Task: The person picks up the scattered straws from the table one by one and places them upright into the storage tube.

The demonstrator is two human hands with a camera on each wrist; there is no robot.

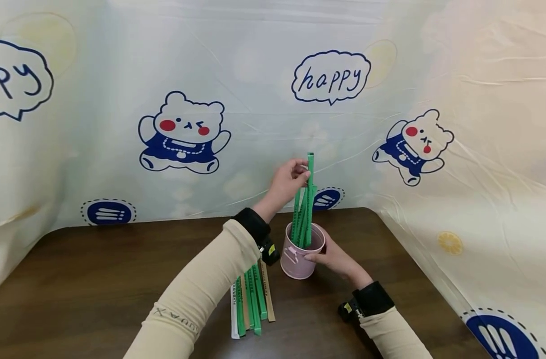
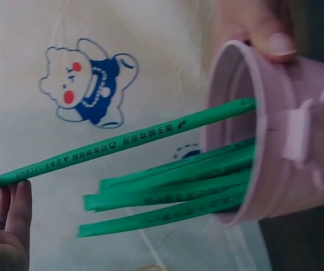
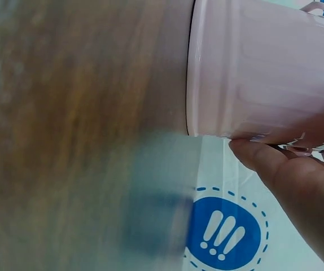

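A small pink pail [image 1: 295,264] stands upright on the table, with several green-wrapped straws [image 1: 300,219] leaning inside it. My left hand [image 1: 287,183] pinches the top end of one green-wrapped straw [image 2: 122,141], between thumb and fingers. That straw's lower end is inside the pail's mouth and rises above the other straws [image 2: 167,192]. Low on the right, my right hand [image 1: 336,257] grips the pail's side, thumb on the near side. In the right wrist view the right hand's fingers [image 3: 269,164] touch the pail's wall [image 3: 275,68]; the other fingers are partly hidden.
More wrapped straws [image 1: 255,299], green, brown and white, lie in a bundle left of the pail, partly under my left forearm. The dark wooden table [image 1: 120,279] meets a printed cloth backdrop [image 1: 255,99] behind and at the right.
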